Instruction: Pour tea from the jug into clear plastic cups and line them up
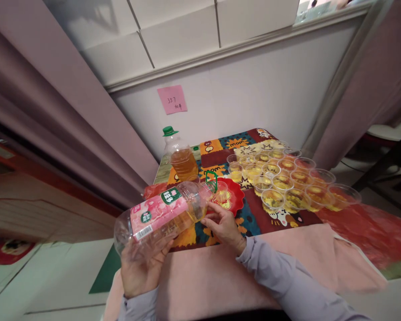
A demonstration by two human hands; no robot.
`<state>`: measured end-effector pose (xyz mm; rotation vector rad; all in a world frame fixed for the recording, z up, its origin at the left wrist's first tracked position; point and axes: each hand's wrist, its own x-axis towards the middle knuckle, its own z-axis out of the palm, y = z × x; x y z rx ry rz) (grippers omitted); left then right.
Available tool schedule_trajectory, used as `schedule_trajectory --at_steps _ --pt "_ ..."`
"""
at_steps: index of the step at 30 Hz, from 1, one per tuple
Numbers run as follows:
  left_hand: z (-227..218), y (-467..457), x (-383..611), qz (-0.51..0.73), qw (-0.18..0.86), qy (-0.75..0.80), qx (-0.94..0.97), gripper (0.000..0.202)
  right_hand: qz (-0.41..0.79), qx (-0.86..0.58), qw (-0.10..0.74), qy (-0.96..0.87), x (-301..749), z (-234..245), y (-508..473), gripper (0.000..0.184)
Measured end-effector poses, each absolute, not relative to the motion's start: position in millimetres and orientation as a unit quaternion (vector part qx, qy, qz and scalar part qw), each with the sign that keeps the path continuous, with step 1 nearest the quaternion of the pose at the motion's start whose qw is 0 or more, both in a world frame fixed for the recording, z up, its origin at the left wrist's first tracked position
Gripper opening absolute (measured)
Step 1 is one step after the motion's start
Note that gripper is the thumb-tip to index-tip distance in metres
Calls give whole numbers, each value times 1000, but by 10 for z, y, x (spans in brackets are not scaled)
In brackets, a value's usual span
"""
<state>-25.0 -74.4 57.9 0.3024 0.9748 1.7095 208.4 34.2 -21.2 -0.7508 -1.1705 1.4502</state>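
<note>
A large clear plastic bottle with a pink label and some yellowish liquid lies tilted across the middle, its neck to the right. My left hand is closed around its base from below. The fingers of my right hand are bent against its shoulder near the neck, thumb underneath. A green ring handle hangs at the neck. Just beyond the bottle's mouth, a clear plastic cup stands on a red scalloped plate. The bottle partly hides the plate.
Several clear cups of yellow liquid stand close together at right. A second bottle with a green cap and amber liquid stands at back left. A patterned mat covers the table; red plastic hangs at right. A wall rises behind.
</note>
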Motion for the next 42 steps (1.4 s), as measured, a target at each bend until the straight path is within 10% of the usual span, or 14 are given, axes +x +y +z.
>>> schedule_trajectory --at_steps 42 --pt "744 -714 -115 717 530 439 116 39 604 -318 540 -493 2101 -182 345 68"
